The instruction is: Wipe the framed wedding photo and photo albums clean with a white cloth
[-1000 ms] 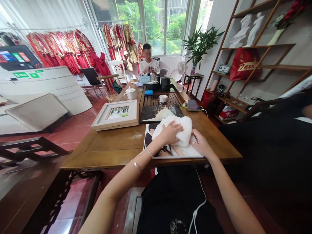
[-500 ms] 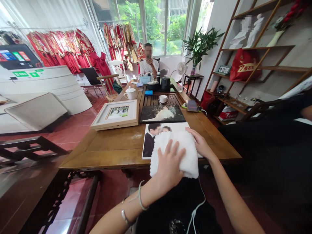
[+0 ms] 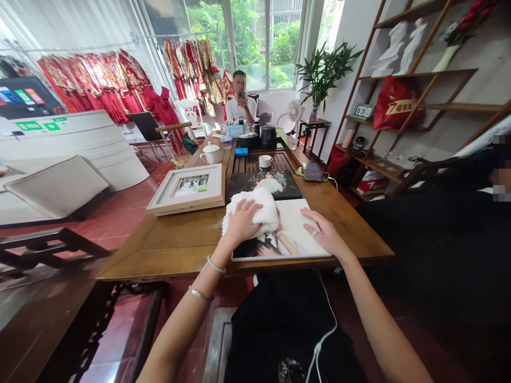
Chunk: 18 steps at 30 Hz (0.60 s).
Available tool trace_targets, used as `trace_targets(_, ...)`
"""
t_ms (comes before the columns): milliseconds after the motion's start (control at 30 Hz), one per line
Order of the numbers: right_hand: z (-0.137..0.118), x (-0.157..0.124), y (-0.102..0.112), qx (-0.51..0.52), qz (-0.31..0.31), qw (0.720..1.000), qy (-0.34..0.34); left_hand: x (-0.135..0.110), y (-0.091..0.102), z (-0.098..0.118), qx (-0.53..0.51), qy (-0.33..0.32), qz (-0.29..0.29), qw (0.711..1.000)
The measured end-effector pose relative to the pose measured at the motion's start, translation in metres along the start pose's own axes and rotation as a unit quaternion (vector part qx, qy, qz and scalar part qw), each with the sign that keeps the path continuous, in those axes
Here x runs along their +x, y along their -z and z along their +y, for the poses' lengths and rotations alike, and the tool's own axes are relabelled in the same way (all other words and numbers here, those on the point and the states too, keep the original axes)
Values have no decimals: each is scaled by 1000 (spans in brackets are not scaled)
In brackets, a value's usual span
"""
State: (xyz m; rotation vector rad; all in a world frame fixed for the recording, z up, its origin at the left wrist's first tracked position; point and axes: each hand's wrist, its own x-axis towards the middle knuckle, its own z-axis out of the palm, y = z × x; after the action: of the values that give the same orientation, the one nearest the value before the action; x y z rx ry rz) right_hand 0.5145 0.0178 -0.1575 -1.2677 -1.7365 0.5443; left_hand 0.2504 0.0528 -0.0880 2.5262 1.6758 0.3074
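My left hand [image 3: 241,222] presses on a folded, fluffy white cloth [image 3: 266,211], its fingers curled over the top. The cloth lies across the upper left part of a photo panel [image 3: 294,213] and hides much of the picture. My right hand [image 3: 325,234], with a ring on one finger, rests on the panel's right side with its fingers stretched out. Past the panel lies a darker photo print [image 3: 244,183], partly covered by the cloth. To the left of the cloth is a light wooden picture frame [image 3: 216,198] with a small photo inside.
The wooden table [image 3: 179,247] also bears a lidded white cup [image 3: 211,154], a small white cup [image 3: 265,161], a blue box [image 3: 241,152], a black kettle [image 3: 268,136] and a phone [image 3: 313,172] on a cable. One person [image 3: 240,106] sits at the far end; another sits at right.
My left hand has slid the cloth away from me and to the left, uncovering the panel's lower right part. My right hand stays at the panel's right side, slightly lower.
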Motion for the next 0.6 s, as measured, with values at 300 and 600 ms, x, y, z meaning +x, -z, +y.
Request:
trace_targets(300, -2, 0, -1, 0, 6, 1000, 1, -53, -6, 69, 4, -10, -18, 1000)
trace_targets(600, 5, -1, 2, 52, -2, 999, 3, -88, -26, 124, -13, -22, -5, 1000)
